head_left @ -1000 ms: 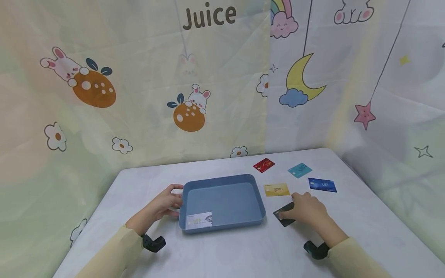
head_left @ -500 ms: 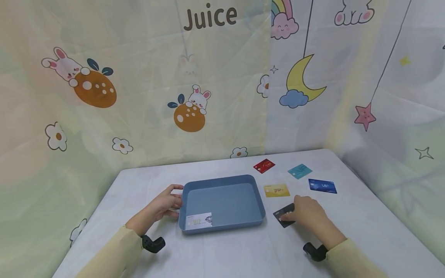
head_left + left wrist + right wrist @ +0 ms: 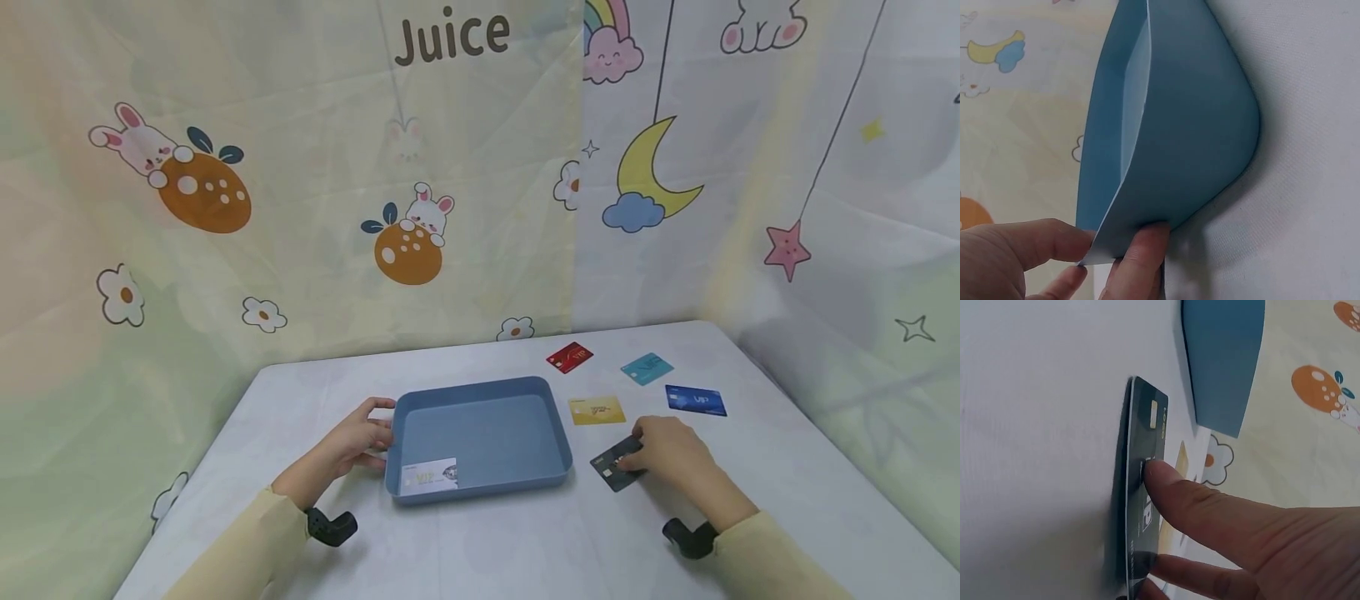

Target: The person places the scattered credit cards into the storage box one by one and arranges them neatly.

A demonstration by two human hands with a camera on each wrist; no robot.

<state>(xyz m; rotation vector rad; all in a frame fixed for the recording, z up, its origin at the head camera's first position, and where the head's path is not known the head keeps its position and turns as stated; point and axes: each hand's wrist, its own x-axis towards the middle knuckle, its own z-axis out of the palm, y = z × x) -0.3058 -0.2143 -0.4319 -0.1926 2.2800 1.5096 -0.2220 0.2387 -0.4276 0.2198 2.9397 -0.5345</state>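
Observation:
My left hand [image 3: 348, 442] grips the left wall of the blue-grey tray [image 3: 480, 487]. In the left wrist view one fingertip meets the rim while another finger [image 3: 1147, 244] presses the outer wall. Inside the tray, at its near left corner, lies a white VIP card [image 3: 429, 476]. Right of the tray, my right hand [image 3: 671, 450] pinches a black card [image 3: 611, 468], low over the table. The right wrist view shows the thumb [image 3: 1179, 490] across the face of this black card [image 3: 1147, 431], with fingers at its far edge.
Several other cards lie flat on the white tabletop [image 3: 510, 542]: yellow [image 3: 597, 410], red [image 3: 570, 357], teal [image 3: 647, 368] and blue [image 3: 696, 400]. The yellow one is closest to the black card. A printed cloth backdrop [image 3: 315, 183] stands behind the table.
The right hand has shifted slightly to the right, with its thumb now further back along the black card, so more of the card shows. The left hand and tray have stayed in place.

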